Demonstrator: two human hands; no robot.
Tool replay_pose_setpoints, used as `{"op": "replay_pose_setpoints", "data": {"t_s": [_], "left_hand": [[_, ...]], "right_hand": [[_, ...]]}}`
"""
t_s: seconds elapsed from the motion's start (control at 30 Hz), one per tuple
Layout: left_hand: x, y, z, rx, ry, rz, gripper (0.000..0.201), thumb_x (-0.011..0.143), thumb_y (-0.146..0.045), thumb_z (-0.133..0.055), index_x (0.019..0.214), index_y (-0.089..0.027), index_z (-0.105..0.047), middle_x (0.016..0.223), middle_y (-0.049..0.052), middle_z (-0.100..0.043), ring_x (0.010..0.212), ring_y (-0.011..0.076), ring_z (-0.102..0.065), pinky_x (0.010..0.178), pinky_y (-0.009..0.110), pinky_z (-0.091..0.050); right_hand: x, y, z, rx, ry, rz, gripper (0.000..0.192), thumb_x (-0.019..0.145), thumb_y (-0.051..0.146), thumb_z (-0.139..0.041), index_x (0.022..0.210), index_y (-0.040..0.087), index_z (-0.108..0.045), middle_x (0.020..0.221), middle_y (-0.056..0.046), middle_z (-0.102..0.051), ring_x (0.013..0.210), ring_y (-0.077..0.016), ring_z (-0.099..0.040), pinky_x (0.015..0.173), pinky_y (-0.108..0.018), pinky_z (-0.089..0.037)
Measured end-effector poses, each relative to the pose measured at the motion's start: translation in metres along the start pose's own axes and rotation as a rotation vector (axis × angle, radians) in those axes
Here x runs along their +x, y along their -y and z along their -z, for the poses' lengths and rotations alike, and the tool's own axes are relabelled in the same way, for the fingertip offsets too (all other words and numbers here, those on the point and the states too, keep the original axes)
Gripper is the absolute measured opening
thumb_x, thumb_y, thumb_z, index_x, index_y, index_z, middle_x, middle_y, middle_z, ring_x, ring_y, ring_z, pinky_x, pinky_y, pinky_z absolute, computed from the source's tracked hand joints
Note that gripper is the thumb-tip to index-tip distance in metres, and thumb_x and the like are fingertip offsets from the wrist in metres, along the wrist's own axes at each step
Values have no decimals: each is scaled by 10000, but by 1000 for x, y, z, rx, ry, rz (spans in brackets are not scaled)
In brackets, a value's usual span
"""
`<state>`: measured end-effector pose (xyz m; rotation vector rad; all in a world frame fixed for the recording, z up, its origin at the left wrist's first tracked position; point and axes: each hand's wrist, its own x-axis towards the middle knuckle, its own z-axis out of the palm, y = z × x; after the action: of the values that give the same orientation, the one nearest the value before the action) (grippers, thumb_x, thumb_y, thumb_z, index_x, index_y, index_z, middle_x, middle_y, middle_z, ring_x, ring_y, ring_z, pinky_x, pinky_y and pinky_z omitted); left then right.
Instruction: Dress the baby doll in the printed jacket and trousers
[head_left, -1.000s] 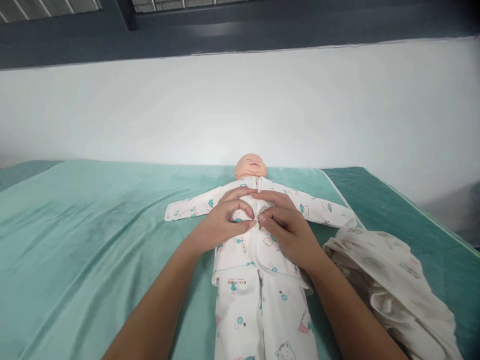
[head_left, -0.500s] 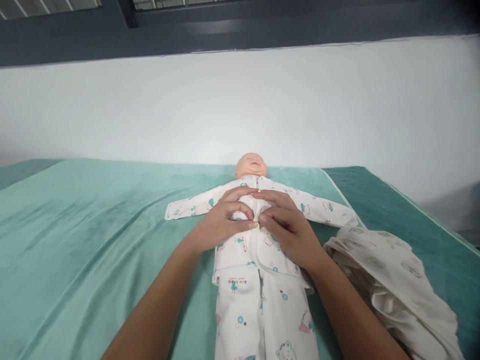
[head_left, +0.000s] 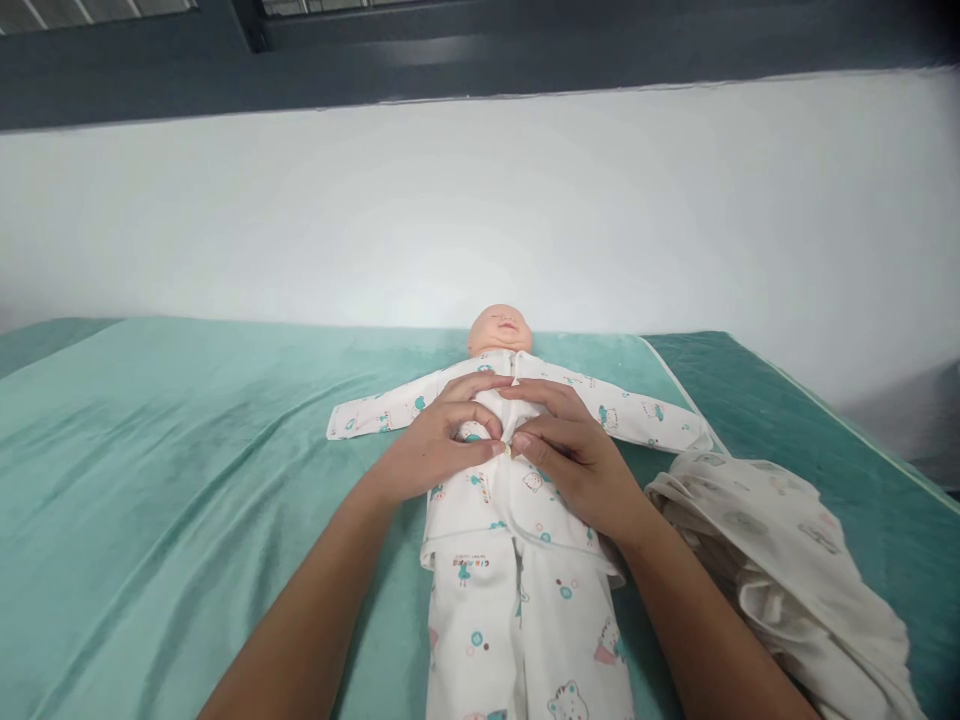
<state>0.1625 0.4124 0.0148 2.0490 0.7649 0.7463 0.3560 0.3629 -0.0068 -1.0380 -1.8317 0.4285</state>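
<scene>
On the doll's chest, the left hand (head_left: 439, 450) and right hand (head_left: 566, 455) pinch the front edges of the printed top (head_left: 495, 490) together at a small snap. Soft, light cloth likely bunches easily; grip close beside the fastener. The doll (head_left: 501, 330) lies face-up on the green blanket (head_left: 187, 450), crumpled cloth (head_left: 780, 550) just beside.

White wall (head_left: 480, 200) w/ dark window frame (head_left: 480, 50) above; teal-covered bed (head_left: 150, 450).

left hand (head_left: 435, 455): bare, no glove, no ring visible | right hand (head_left: 574, 462): bare, no glove, no ring visible | both forearms: uncovered, no sleeve, no watch or bracelet in view
</scene>
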Motion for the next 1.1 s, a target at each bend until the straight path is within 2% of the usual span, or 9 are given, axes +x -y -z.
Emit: {"op": "replay_pose_setpoints", "data": {"t_s": [0.1,0.4,0.53,0.7,0.77,0.83,0.93,1.0,1.1], "left_hand": [[-1,1,-1,-5,-6,8,61,828,-226,-640,775,-247,-661,1496,-30,-435,1435,243,-315,1054,407,-427],[2,2,2,-41,9,-43,100,841,-317,-676,782,-263,-735,1465,-22,-482,1434,251,-321,1157,441,-325],[2,3,0,21,21,-86,106,867,-316,-649,897,-291,-747,1471,-23,-470,1435,241,-316,1182,444,-291],[1,1,-2,171,49,-82,130,861,-316,-659,976,-296,-717,1520,-35,-399,1456,248,-263,1215,464,-209],[0,1,-3,197,55,-92,161,858,-319,-664,1011,-308,-711,1526,-38,-390,1459,247,-256,1220,464,-190],[0,1,-3,201,52,-99,163,862,-323,-657,1016,-318,-709,1520,-41,-394,1457,244,-260,1219,468,-186],[0,4,-4,161,24,-111,97,857,-298,-657,943,-293,-702,1506,-35,-418,1445,241,-287,1210,476,-201],[0,5,-5,112,-3,-110,41,849,-272,-658,881,-266,-683,1500,-24,-433,1437,243,-304,1198,481,-222],[0,6,-6,45,-20,-91,24,841,-257,-653,823,-241,-656,1485,0,-454,1431,251,-317,1176,488,-248]], "right_hand": [[1,2,0,6,5,2,232,934,301,-547,757,274,-694,1278,-7,-637,1308,-244,-448,1093,-492,-359],[1,0,-1,60,-29,-43,229,934,296,-549,735,259,-656,1234,-17,-656,1288,-234,-466,1093,-468,-344],[0,-2,-4,123,-107,-82,238,941,298,-534,721,237,-599,1216,-38,-648,1226,-225,-516,1041,-437,-382],[0,0,-9,195,-179,-165,132,921,301,-553,816,238,-603,1256,-47,-608,1185,-221,-540,914,-371,-433],[1,-1,-11,241,-268,-226,114,907,308,-563,832,235,-609,1226,-45,-620,1166,-213,-549,909,-352,-433],[2,-6,-13,308,-411,-325,111,884,322,-580,837,228,-615,1189,-42,-643,1135,-209,-568,926,-350,-433],[0,-26,-14,415,-626,-510,131,824,344,-628,831,213,-621,1165,-39,-669,1096,-210,-592,936,-358,-439],[-4,-41,-12,463,-722,-604,158,784,349,-654,854,210,-625,1188,-37,-664,1072,-205,-604,916,-357,-453],[-16,-57,-5,437,-847,-647,223,736,346,-671,906,209,-626,1191,-38,-652,1066,-195,-605,908,-343,-463]]}}
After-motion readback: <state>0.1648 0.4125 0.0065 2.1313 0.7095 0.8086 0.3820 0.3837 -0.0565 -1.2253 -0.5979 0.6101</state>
